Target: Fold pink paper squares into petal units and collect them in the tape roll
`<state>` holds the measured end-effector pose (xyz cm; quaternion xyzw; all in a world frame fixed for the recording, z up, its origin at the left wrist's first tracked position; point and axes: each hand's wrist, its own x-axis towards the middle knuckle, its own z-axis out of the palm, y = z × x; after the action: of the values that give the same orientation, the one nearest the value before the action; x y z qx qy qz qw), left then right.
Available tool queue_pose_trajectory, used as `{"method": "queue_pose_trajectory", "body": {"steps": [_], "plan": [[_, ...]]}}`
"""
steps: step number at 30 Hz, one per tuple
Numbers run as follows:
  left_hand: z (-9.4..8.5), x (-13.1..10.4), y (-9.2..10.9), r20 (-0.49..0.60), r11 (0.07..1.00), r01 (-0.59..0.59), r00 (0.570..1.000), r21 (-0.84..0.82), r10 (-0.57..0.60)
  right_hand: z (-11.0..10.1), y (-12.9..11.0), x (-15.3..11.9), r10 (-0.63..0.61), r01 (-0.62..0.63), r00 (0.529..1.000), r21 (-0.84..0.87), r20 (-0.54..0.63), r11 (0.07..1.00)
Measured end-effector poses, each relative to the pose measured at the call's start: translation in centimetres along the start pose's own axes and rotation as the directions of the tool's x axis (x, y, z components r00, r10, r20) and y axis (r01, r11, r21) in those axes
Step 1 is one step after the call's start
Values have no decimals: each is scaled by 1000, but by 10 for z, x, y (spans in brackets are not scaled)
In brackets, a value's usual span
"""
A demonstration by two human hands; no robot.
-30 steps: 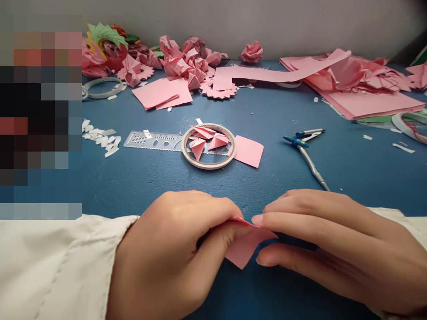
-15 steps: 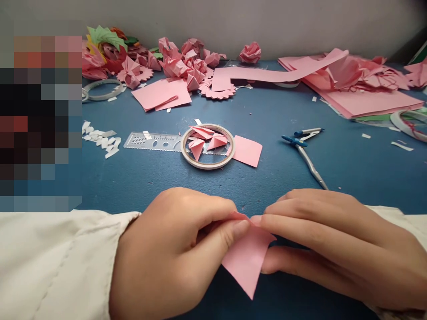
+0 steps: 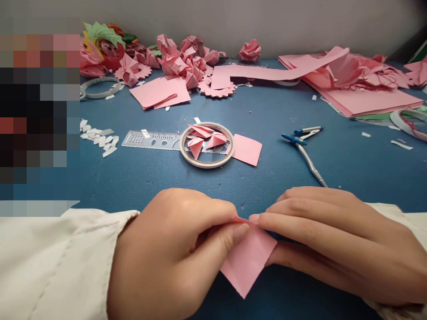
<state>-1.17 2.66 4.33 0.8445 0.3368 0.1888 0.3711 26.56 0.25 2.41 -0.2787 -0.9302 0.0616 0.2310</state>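
Between my two hands is a small pink square of paper [image 3: 248,262], one corner pointing down toward me. My left hand [image 3: 176,249] pinches its upper left part between thumb and forefinger. At its top edge, the forefinger of my right hand [image 3: 336,240] touches the paper, while the right thumb goes behind its right corner. Beyond my hands lies a roll of narrow tape [image 3: 207,165] with several folded pink paper pieces [image 3: 195,146] inside its ring. The roll rests over a clear plastic ruler [image 3: 150,141], and a pink paper square [image 3: 247,150] lies at its right.
Compasses [image 3: 310,164] lie beyond my right hand. White paper scraps [image 3: 102,141] are at the left. Pink paper flowers [image 3: 173,62] crowd the back, with a long pink strip [image 3: 260,73] and pink sheets [image 3: 373,102] at the right. Another tape roll [image 3: 102,94] is back left.
The pink square in my hands has opened flatter, its right corner no longer curled. Its lower corner has shifted slightly left, and my right thumb has moved behind the paper.
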Motion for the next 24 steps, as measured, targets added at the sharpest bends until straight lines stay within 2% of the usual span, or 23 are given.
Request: {"method": "queue_pose_trajectory", "body": {"steps": [4,10,17,24], "plan": [[1,-1,0,1,999,-32,999,19,32,2,-2,-1,17,-16,998,9,-56,1000],[1,-2,0,12,998,-61,998,1,61,-1,0,0,2,-1,1000,67,-10,998],[2,1,-2,-45,996,-75,996,-58,72,-1,0,1,2,-2,1000,89,-5,996],[0,1,-2,11,998,-33,999,-60,33,-3,-2,0,7,-7,1000,108,1,994]]}}
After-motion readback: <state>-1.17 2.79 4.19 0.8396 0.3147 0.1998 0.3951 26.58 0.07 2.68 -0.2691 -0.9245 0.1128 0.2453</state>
